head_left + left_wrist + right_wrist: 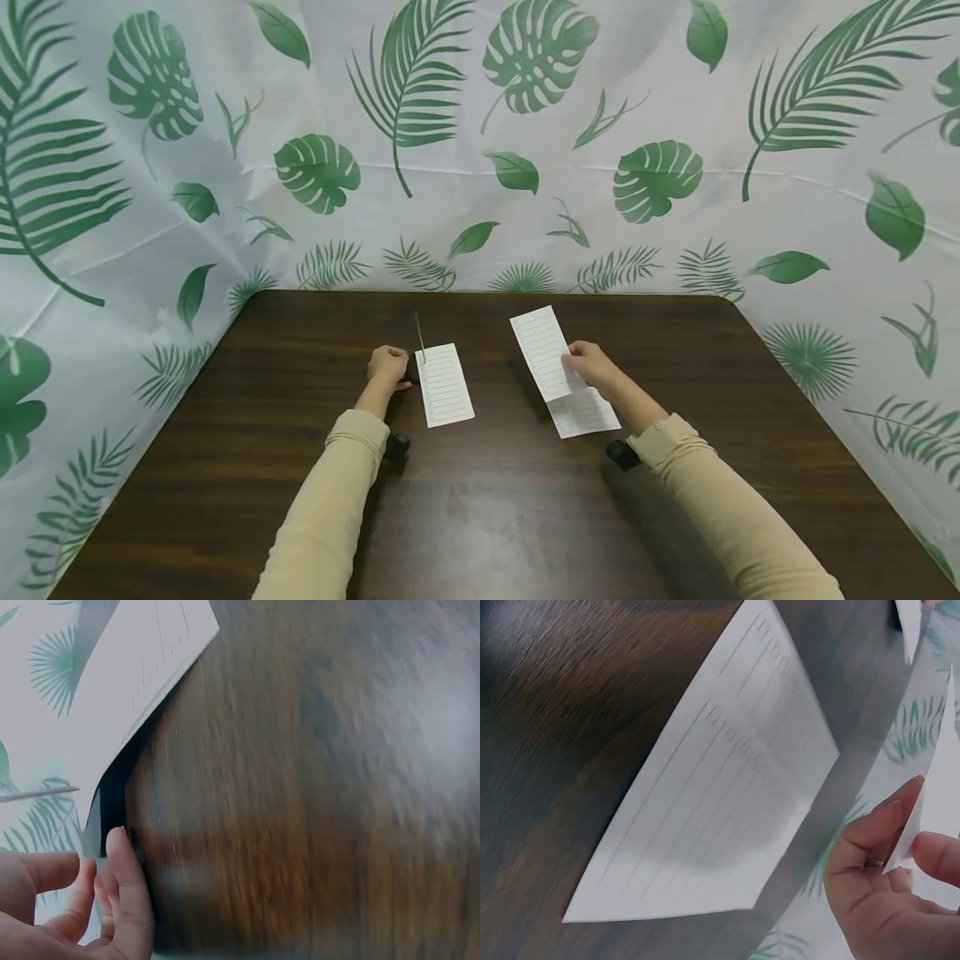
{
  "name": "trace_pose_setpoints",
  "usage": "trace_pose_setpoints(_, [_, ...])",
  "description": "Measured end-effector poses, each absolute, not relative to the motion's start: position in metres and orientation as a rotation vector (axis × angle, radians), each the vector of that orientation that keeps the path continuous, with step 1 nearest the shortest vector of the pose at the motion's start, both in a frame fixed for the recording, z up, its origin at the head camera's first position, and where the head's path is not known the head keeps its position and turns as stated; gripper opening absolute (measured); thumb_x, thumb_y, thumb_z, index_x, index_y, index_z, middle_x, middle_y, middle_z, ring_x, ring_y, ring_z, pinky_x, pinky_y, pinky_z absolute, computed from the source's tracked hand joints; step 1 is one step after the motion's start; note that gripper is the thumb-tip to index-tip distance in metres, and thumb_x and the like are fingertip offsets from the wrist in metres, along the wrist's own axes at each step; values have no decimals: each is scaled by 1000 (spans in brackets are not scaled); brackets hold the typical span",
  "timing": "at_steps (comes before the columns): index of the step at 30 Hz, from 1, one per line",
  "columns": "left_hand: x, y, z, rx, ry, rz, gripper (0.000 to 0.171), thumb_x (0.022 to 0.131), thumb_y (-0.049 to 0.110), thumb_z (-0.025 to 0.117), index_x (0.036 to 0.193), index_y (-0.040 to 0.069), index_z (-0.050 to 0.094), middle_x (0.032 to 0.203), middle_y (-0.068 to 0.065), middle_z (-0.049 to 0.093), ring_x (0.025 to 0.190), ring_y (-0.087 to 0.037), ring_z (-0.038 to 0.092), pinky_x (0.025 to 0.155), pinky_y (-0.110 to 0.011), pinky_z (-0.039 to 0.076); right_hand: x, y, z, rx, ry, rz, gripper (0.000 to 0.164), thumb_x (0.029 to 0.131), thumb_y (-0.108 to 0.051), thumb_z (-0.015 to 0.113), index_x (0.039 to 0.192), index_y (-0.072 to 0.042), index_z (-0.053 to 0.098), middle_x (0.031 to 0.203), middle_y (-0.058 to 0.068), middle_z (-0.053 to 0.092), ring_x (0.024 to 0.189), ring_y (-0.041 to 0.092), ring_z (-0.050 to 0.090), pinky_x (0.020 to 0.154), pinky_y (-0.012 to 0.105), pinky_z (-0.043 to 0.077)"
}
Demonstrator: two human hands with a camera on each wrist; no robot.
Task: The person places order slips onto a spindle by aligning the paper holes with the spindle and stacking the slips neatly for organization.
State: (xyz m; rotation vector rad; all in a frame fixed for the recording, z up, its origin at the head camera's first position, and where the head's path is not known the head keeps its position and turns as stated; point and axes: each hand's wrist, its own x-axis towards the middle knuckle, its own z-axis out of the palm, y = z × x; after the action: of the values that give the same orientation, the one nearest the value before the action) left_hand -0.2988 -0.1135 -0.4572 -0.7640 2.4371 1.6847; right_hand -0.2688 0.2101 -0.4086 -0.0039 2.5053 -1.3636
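My left hand (387, 367) grips the black base (112, 814) of a bill spike, fingers at its left side. The spike's thin rod (419, 333) rises through the top end of a lined white paper slip (446, 387), which covers most of the base. At the right, my right hand (588, 364) pinches a second lined slip (542, 350) by its right edge, between thumb and fingers. That slip is tilted up. Below it, partly overlapped in the head view, is another lined slip (588, 414), with small checkboxes along its lines in the right wrist view.
The dark wood-grain table (480, 500) stretches out below both arms. A white cloth (480, 225) with green leaf prints hangs behind it and along both sides. Black wrist devices sit below the left cuff (396, 447) and the right cuff (651, 442).
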Motion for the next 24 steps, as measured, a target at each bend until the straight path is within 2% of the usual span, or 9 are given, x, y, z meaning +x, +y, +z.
trace_pose_setpoints(4, [-291,-119,-451,-748,2496,1695,19,93,9,49,106,3,61,109,-18,55,87,-31,54,59,-29,60,-268,202,-406,-49,2464,-1401,27,98,-11,39,111,12,45,98,13,50,87,20,47,69,26,41])
trace_pose_setpoints(5, [-287,-120,-446,-738,2487,1692,21,95,10,48,110,2,60,111,-17,55,87,-27,55,62,-29,61,-268,200,-406,-48,2446,-1422,27,98,-11,38,112,12,45,97,12,51,86,20,48,69,26,42])
trace_pose_setpoints(10, [-271,-121,-439,-617,2530,1777,22,95,12,50,109,1,61,98,-12,56,69,-13,51,52,-20,57,-266,187,-405,-49,2385,-1497,26,99,-9,38,111,12,45,95,10,54,80,15,52,69,26,47])
trace_pose_setpoints(17, [-254,-119,-432,-349,2565,1935,22,95,12,53,107,-4,62,89,-17,60,61,-10,50,51,-19,56,-254,171,-397,-108,2397,-1537,25,99,-9,38,111,11,47,96,13,57,78,13,54,65,23,48])
trace_pose_setpoints(24, [-246,-108,-415,-177,2566,2053,20,95,11,55,103,-6,62,76,-7,54,56,-6,49,49,-15,53,-239,153,-386,-185,2350,-1629,23,99,-9,39,111,9,47,95,14,61,75,11,57,65,23,50])
